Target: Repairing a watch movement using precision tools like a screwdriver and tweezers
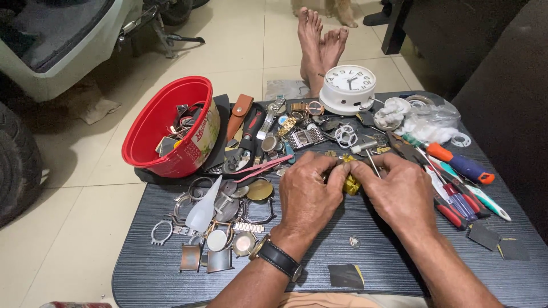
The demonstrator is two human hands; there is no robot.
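Note:
My left hand (308, 191) and my right hand (394, 191) meet over the middle of a dark grey lap table (171, 274). Both pinch a small gold-coloured metal watch band (350, 183) between their fingertips; most of it is hidden by the fingers. A thin metal tool (374, 165) sticks up beside my right fingers. My left wrist wears a watch on a black strap (277, 256). A tiny round metal part (354, 242) lies on the table just below my hands.
A tilted red plastic bowl (157, 117) of watch parts stands at the left. Loose watch cases (228, 222), a white squeeze bottle (204, 206), pink tweezers (262, 166), a white clock (348, 88) and several screwdrivers (459, 191) crowd the table. My bare feet (319, 45) rest beyond it.

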